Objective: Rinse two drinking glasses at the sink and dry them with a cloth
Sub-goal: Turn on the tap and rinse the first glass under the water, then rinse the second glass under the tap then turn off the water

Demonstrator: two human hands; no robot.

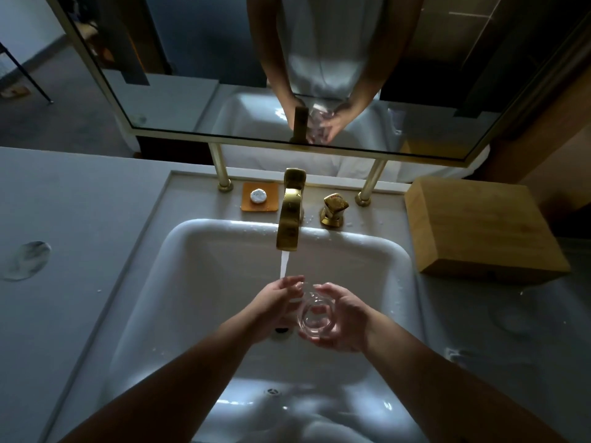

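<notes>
A clear drinking glass (315,316) is held over the white sink (204,270), its mouth turned toward me. My right hand (343,318) cups it from the right and below. My left hand (276,303) touches its left side, fingers at the rim. Water (284,263) runs from the gold faucet (290,215) and lands on my left hand's fingers beside the glass. A second clear glass (515,318) stands faintly visible on the counter to the right. I see no cloth.
A gold tap handle (334,207) sits right of the faucet. An orange soap dish with a white soap (259,197) is to its left. A wooden box (479,228) stands at the right. A grey round coaster (27,260) lies on the left counter. A mirror (287,65) hangs behind.
</notes>
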